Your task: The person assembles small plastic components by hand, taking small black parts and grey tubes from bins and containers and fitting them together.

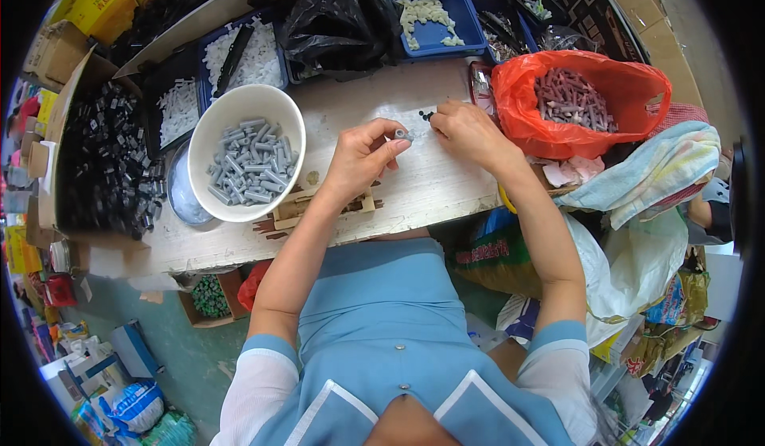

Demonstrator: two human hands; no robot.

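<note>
Nearest the person, low on the whitish, scuffed tabletop [430, 183], sits a small pale wooden frame [288, 210], partly under the left forearm. Just beyond, to the left, is the round white bowl [247, 98], smooth-walled and heaped with glossy grey tubes [255, 159], presumably parked there so the left hand can dip in without stretching.

And here's the left hand [358, 155], thumb and forefinger closed in a narrow pinch on a short grey cylinder [403, 134], its round end turned outward, perhaps to keep that end exposed. Facing it, the right hand [470, 135] is low over the table, fingers bunched together beside a cluster of tiny dark beads [426, 115]; whether those fingertips grip one, I can't tell from this angle. The beads lie loose, probably for easy picking.

Farther right, a crinkled red plastic bag [516, 119] gapes open around dull, pinkish-grey stubby pieces [570, 99], its mouth likely spread for access. At the back, a shiny, crumpled black bag [339, 28] slouches beside a rigid blue rectangular tray [442, 52] of knobbly cream bits [426, 17].
</note>
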